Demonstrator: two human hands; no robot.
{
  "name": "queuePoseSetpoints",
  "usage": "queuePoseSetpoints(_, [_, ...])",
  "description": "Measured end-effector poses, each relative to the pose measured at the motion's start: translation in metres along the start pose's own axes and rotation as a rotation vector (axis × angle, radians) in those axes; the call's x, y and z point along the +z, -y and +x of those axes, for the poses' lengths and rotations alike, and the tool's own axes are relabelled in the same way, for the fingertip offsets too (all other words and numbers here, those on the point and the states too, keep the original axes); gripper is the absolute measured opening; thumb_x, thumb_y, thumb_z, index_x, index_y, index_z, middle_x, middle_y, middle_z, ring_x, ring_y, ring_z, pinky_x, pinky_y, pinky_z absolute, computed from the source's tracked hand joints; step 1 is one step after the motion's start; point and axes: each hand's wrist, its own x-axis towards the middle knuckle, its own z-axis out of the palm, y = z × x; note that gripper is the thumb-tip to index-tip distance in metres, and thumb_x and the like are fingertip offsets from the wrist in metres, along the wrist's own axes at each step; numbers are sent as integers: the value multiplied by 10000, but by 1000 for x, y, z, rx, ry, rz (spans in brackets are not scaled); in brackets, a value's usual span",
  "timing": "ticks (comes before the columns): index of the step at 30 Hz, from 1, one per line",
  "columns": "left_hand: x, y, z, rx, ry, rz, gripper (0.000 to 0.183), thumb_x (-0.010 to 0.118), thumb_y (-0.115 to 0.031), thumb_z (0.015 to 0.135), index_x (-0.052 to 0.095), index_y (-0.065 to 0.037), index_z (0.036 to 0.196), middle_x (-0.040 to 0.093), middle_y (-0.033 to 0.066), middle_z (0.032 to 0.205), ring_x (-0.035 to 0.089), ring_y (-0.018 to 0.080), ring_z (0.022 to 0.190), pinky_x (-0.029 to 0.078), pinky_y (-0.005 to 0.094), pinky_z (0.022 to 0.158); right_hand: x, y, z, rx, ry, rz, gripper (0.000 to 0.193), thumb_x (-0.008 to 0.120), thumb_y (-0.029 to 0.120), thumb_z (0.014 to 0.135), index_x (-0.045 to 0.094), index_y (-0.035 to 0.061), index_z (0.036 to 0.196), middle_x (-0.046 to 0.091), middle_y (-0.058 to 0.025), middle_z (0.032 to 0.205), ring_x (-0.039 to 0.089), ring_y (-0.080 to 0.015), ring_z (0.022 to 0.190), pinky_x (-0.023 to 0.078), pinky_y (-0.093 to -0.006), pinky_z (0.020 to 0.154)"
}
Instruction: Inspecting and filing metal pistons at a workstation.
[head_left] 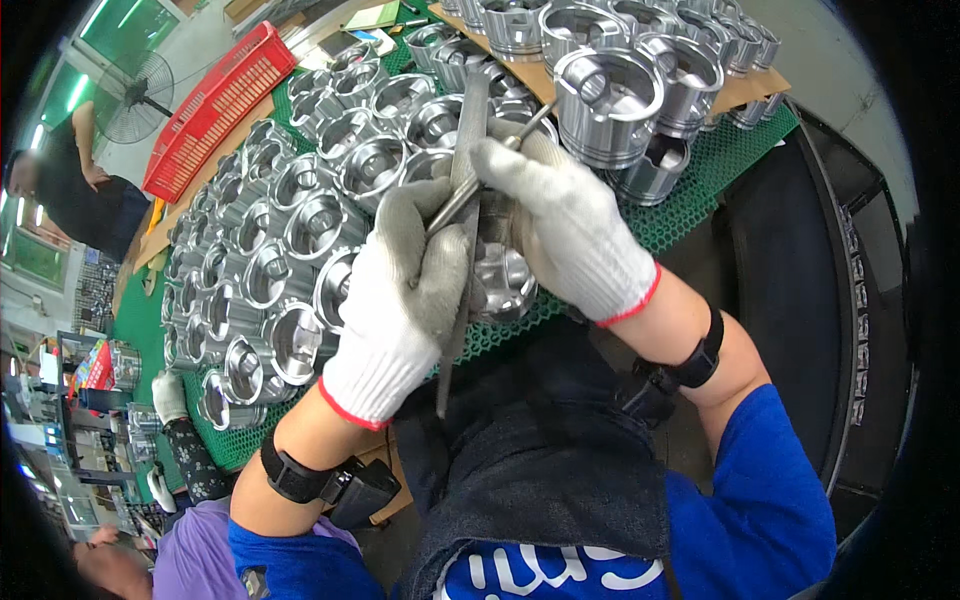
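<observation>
The gloved left hand [400, 285] and right hand [580, 215] cover parts of the thin metal rod [453, 208] and the flat grey bar [471, 125]; their fingers are partly hidden too. Hands and bar block much of the piston [508, 280] beneath. The upper edge crops the rearmost pistons [512, 25], the lower edge the purple-clad co-worker [200, 550], whose face is blurred. Small parts by the left wall [95, 290] are indistinct.
</observation>
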Motion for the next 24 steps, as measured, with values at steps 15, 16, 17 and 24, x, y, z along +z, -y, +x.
queuePoseSetpoints(15, [-34,3,-12,-147,-76,-240,477,425,-114,978,284,25,1412,564,111,913,542,88,583,464,214,474,7,6,-14,-360,-251,-106,289,483,160,962,493,-55,1155,596,-156,1074,630,-229,832,539,-363,782])
queuePoseSetpoints(16, [-37,7,-4,-167,-107,-229,492,455,-169,976,306,22,1404,584,108,936,537,84,587,455,207,482,-6,14,-21,-214,-212,15,281,460,175,965,507,-33,1148,618,-149,1042,612,-170,779,511,-282,669])
queuePoseSetpoints(17, [-40,13,6,-190,-138,-219,512,485,-223,974,328,20,1397,603,106,960,532,79,591,447,200,490,-13,7,-25,-194,-252,-136,301,465,204,964,510,-9,1173,648,-110,937,575,-113,671,456,-228,573])
queuePoseSetpoints(24, [-27,58,109,-300,48,-376,442,532,-116,941,425,25,1346,607,166,1138,655,221,887,573,323,715,-35,-10,-81,-62,2,-876,191,588,14,879,606,-33,1063,699,-121,871,660,-128,696,530,-257,646])
